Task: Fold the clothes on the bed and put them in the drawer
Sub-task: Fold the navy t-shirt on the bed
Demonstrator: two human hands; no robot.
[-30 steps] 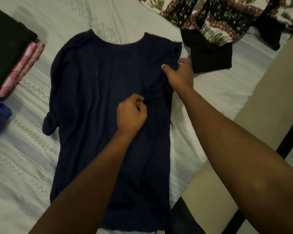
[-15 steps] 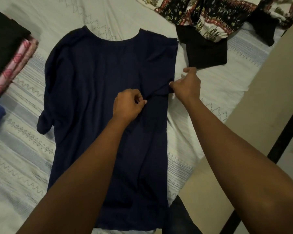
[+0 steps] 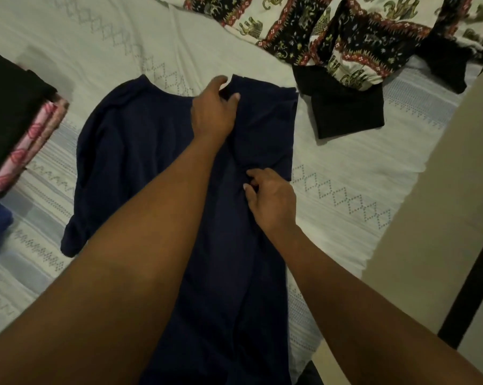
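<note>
Navy shirt (image 3: 140,151) lies flat mid-frame on the bed (image 3: 346,168). Left hand (image 3: 213,109) grips its neckline and right hand (image 3: 272,198) pinches the folded side. Tension between them should give a straight crease.

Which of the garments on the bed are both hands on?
The navy shirt: left hand grips its collar, right hand pinches its folded side. The elephant-print garment and the folded stack lie untouched.

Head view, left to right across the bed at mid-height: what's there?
Folded stack of black and pink clothes → navy shirt → black garment → beige surface past the bed's edge.
</note>
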